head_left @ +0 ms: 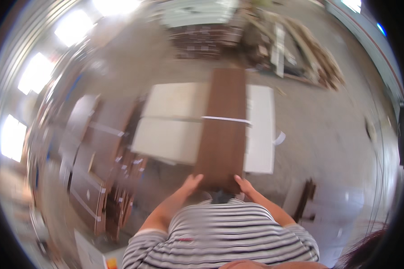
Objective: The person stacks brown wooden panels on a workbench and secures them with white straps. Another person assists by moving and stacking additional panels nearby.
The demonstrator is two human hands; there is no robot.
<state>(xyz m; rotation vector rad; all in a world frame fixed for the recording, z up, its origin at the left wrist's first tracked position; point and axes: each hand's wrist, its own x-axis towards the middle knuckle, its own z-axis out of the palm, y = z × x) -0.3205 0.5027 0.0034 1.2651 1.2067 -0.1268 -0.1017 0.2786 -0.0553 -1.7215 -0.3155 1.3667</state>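
A long dark brown board (223,150) stretches away from my body, with a white strap (226,119) across its middle. Whether it is one board or a strapped stack, I cannot tell. My left hand (194,181) grips its near left corner, and my right hand (242,183) its near right corner, thumbs on top and the other fingers mostly hidden. Pale cream panels (170,136) lie beneath or behind the board on the left. On its right, a white panel (261,134) shows beside it. The picture is somewhat blurred.
Stacks of strapped brown boards (96,161) stand on the left. Another brown stack (197,42) with pale sheets on top is at the far side. A heap of long scrap strips (300,49) lies far right. Grey-white panels (334,201) are near right on the concrete floor (318,121).
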